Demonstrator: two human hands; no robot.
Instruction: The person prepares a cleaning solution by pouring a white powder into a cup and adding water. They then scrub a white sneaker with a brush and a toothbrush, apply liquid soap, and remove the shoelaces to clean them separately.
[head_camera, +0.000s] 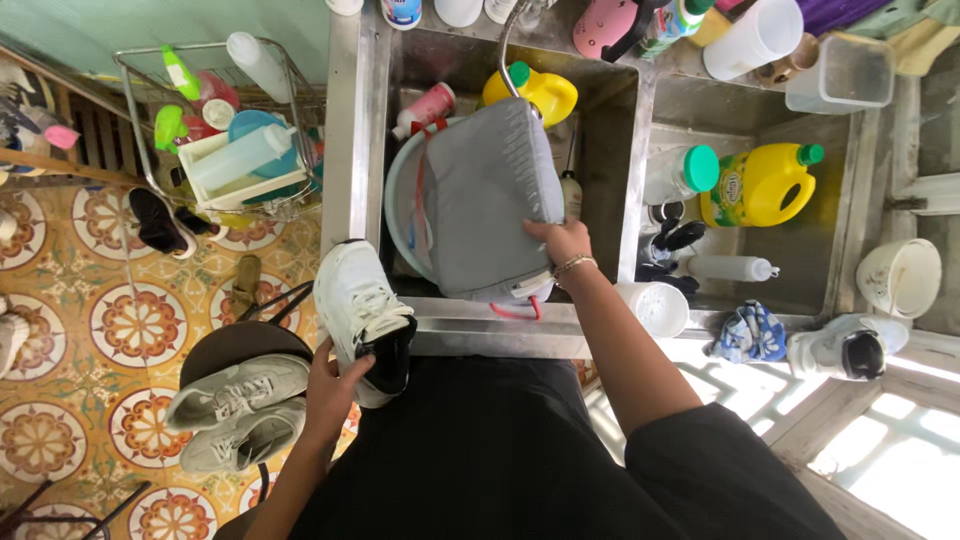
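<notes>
Far left, a pair of pale sneakers sits on a dark round stool over the patterned tile floor; the left hand grips a white sneaker at its heel end — fingers curled around the dark collar, thumb on the near side; the shoe's long axis runs up and slightly left, toe pointing away onto the steel sink rim. Moving right, a grey bag lies in the sink's pale basin, long axis near upright; the right hand clamps its lower right corner, fingers pressed onto the fabric; yellow jug further right.
</notes>
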